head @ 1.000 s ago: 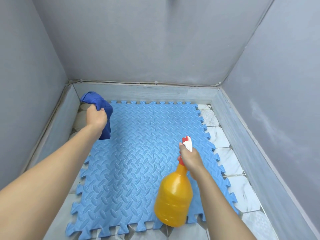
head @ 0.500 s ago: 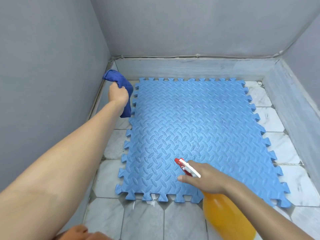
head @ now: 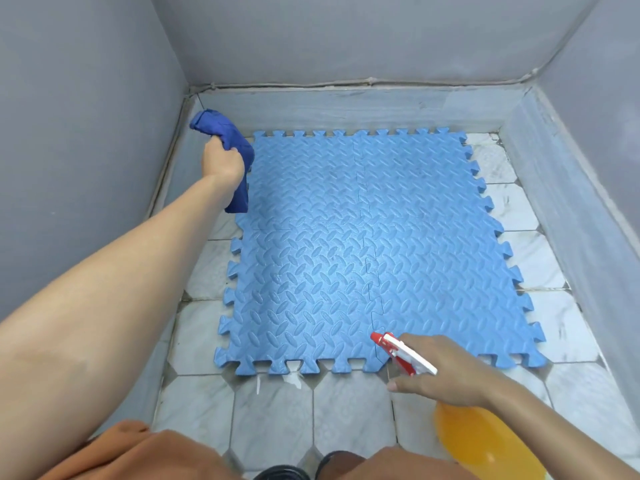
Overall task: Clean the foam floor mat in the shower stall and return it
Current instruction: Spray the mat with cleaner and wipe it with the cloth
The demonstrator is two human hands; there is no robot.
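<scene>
While the light-blue interlocking foam mat lies flat on the tiled stall floor, the left hand clutches a dark-blue cloth and the right hand grips an orange spray bottle.

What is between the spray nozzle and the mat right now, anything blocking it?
Nothing visible. The right hand holds the spray bottle with its red-and-white nozzle over the foam mat near edge. The left hand holds the blue cloth off at the far left corner.

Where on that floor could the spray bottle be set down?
Bare tile lies between the mat and the person's knees, and in a strip between mat and right curb. The left gap is narrow.
</scene>
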